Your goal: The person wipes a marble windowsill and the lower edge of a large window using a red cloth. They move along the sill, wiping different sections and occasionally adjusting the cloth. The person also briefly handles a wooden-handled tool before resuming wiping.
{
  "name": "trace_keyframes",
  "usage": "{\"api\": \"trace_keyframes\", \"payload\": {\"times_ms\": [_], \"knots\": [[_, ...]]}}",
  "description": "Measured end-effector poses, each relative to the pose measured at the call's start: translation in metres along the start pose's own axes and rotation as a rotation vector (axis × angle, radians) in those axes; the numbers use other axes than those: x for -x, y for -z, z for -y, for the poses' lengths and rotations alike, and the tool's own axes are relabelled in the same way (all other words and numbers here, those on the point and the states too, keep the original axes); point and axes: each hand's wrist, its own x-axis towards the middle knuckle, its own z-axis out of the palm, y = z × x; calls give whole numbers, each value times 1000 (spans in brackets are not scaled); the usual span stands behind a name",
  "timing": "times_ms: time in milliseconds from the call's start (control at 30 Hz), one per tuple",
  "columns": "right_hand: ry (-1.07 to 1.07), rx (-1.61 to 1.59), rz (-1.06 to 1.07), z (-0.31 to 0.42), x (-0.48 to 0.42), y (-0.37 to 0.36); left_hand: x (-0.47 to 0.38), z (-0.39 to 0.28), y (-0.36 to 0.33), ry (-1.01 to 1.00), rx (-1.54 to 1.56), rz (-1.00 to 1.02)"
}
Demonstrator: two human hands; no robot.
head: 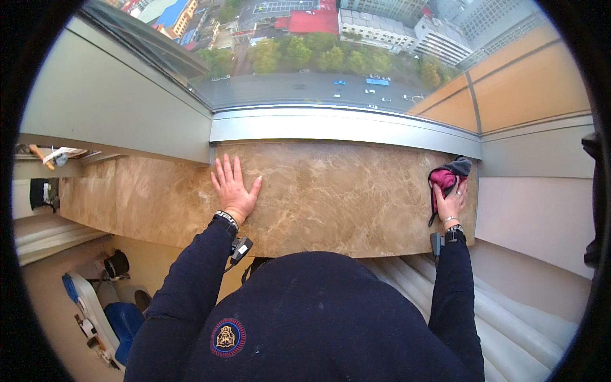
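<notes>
A brown marbled stone windowsill (334,200) runs across in front of me, below the window. My left hand (235,191) lies flat on it with the fingers spread, near the window post, and holds nothing. At the sill's right end my right hand (451,198) grips a bunched pink and grey cloth (444,178) with a dark edge. The cloth rests against the stone, close to the window frame and the right wall. Part of it is hidden under my fingers.
A pale metal window frame (334,125) borders the sill's far edge, and a wide grey post (124,95) stands at left. White curtains (506,320) hang at lower right. A blue and white chair-like object (98,305) is at lower left.
</notes>
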Motion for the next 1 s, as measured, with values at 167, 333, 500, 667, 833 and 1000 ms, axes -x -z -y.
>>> {"api": "trace_keyframes", "payload": {"times_ms": [167, 333, 500, 667, 833, 1000], "knots": [[-111, 80, -36, -53, 22, 5, 1, 0, 1, -10, 12, -9], [-215, 39, -109, -86, 56, 0, 0, -2, 3, 2, -6, 32], [-249, 21, -60, -60, 102, 0, 1, -3, 5, -10, 6, 2], [83, -35, -28, 13, 156, 22, -2, -3, 6, -5, 39, -2], [504, -133, 190, 141, 192, 59, 1, 1, 8, 13, 135, 9], [857, -177, 347, 301, 227, 90, 6, 18, 12, -98, 303, 5]]}}
